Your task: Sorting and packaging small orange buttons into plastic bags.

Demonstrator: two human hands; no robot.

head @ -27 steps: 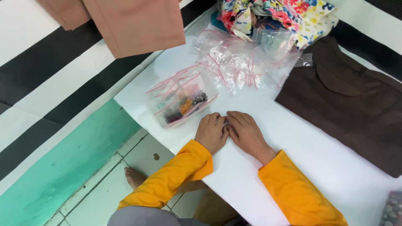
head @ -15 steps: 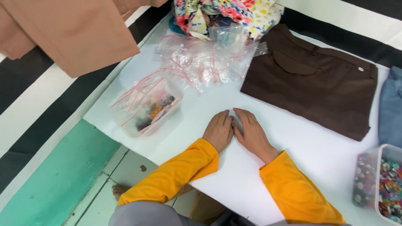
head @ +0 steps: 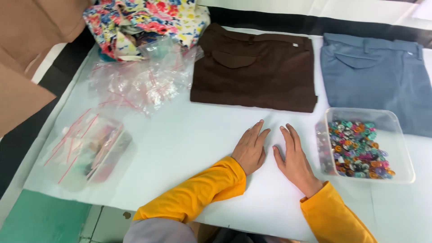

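Both hands lie flat, palms down, on the white tabletop (head: 189,135) at lower centre of the frame, fingers extended and slightly spread, holding nothing. The left hand (head: 251,150) sits just left of the right hand (head: 294,159), a narrow gap between them; both arms wear orange-yellow sleeves (head: 198,198). Nearest object: a clear plastic tub (head: 398,148) just right of the right hand, filled with small multicoloured buttons (head: 357,148); hand and tub are close but not touching. Above the hands, at upper centre, a folded dark brown garment (head: 254,69) lies flat. To its right, at upper right, a folded blue-grey garment (head: 375,76) lies behind the tub. At left of frame, a clear container (head: 92,150) wrapped in zip bags with red seals rests on the tabletop, well apart from the hands. A loose heap of clear zip bags (head: 139,83) lies at upper left, with floral cloth (head: 144,20) behind it. Tan fabric (head: 27,54) occupies the far upper left corner.
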